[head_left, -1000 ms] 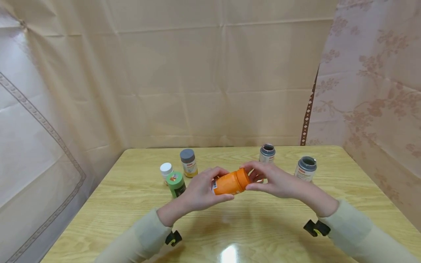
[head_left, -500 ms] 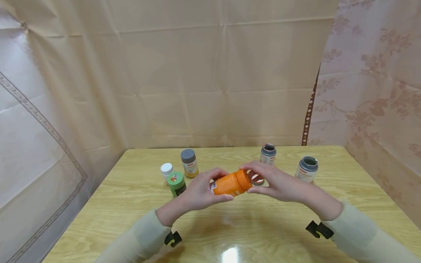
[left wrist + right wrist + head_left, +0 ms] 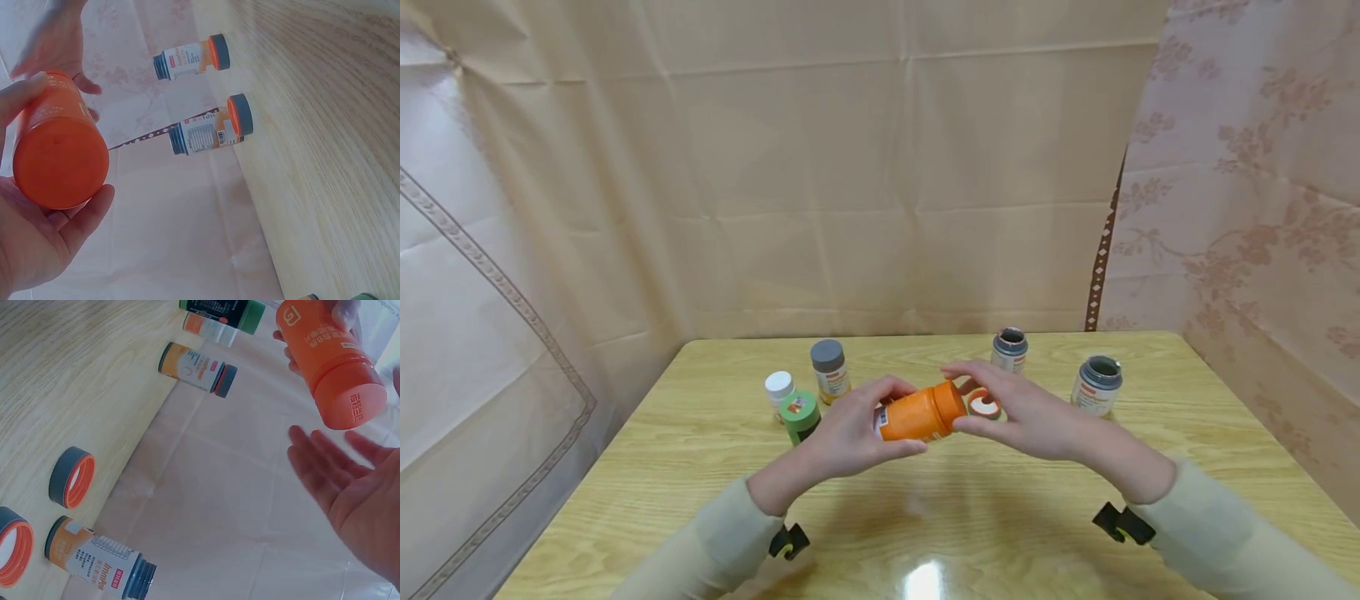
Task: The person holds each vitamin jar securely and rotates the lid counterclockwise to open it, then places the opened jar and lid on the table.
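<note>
My left hand [image 3: 850, 429] grips an orange bottle [image 3: 913, 417] round its body, tilted in the air over the table with its orange cap [image 3: 951, 402] toward the right. In the left wrist view the bottle's round base [image 3: 60, 162] faces the camera. My right hand [image 3: 1018, 417] is beside the cap, fingers spread and bent a little. From the right wrist view, the fingers [image 3: 319, 465] stand apart from the cap, which is on the bottle and has raised lettering on its top.
Two uncapped bottles [image 3: 1010, 350] [image 3: 1097, 387] stand at the back right. Loose grey-and-orange lids [image 3: 72, 478] [image 3: 15, 547] lie near them. At left stand a white-capped bottle [image 3: 778, 387], a green-lidded bottle [image 3: 800, 412] and a grey-capped bottle [image 3: 831, 371] on the wooden table [image 3: 700, 475].
My right fingers have loosened from round the cap and spread apart. The orange bottle has shifted slightly left in my left hand's grip. A lid behind the right hand now shows more.
</note>
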